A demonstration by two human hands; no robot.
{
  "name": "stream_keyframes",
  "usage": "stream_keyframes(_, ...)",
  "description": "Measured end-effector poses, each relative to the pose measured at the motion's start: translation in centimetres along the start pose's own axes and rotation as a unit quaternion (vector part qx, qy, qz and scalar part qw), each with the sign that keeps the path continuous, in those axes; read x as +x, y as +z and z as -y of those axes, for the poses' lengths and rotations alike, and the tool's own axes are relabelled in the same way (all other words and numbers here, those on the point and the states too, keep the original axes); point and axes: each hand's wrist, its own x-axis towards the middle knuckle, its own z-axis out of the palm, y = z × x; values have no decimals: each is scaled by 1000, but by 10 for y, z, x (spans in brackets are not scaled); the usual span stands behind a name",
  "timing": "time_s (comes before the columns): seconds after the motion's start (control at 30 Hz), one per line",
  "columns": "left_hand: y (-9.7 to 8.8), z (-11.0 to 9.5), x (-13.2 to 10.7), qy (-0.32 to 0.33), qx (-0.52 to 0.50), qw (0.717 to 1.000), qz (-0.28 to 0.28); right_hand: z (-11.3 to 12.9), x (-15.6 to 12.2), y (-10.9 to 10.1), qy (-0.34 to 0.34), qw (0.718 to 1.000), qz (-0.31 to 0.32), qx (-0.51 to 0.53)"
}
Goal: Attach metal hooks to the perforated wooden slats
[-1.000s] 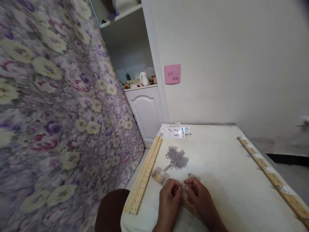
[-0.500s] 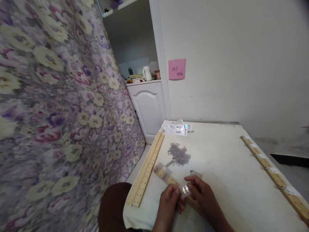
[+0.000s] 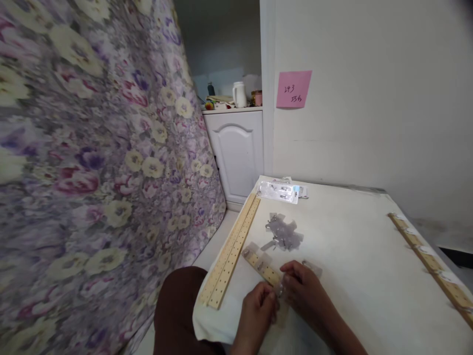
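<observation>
My left hand (image 3: 257, 309) is closed, thumb and fingertips pinched at the lower left edge of a small clear plastic piece with a shiny metal part (image 3: 280, 288). From the other side my right hand (image 3: 306, 292) pinches the same piece, its index finger raised and curved over. Below both hands a wooden strip with holes (image 3: 273, 277) lies slantwise on the table, its near part hidden. Clear plastic pieces (image 3: 258, 264) with metal clips lie across the strip's far end. Beyond my right fingers is another clear piece (image 3: 312, 268).
A heap of grey-looking clear pieces (image 3: 284, 232) lies farther back. Perforated wooden strips (image 3: 232, 256) run along the table's left edge. Another wooden strip with white tags (image 3: 430, 261) lies at the right edge. Plastic packaging (image 3: 279, 192) rests at the back left corner.
The view has turned slightly left and down, shifting the scene rightward. The plastic piece has tilted between my hands, so its shiny face shows less.
</observation>
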Motion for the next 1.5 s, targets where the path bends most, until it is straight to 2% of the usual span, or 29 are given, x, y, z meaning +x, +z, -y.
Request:
stream_keyframes(0.17,-12,-9,3,81,206,974,-54,-6,17,8,-3,1000,-7,-23)
stream_keyframes(0.3,-15,-7,0,99,280,953,-55,-12,23,8,-15,999,-7,-52)
stream_keyframes(0.7,-17,1,0,146,278,948,-42,-7,23,5,-14,993,-2,-119)
stream_keyframes(1.17,-17,6,-4,174,297,938,-35,-14,25,4,-6,992,-8,-127)
stream_keyframes(1.37,-18,22,-10,210,345,914,-25,-14,25,4,-13,991,-18,-131)
stream_keyframes(1.5,-18,27,-11,187,399,898,-10,-15,26,4,-14,991,-17,-131)
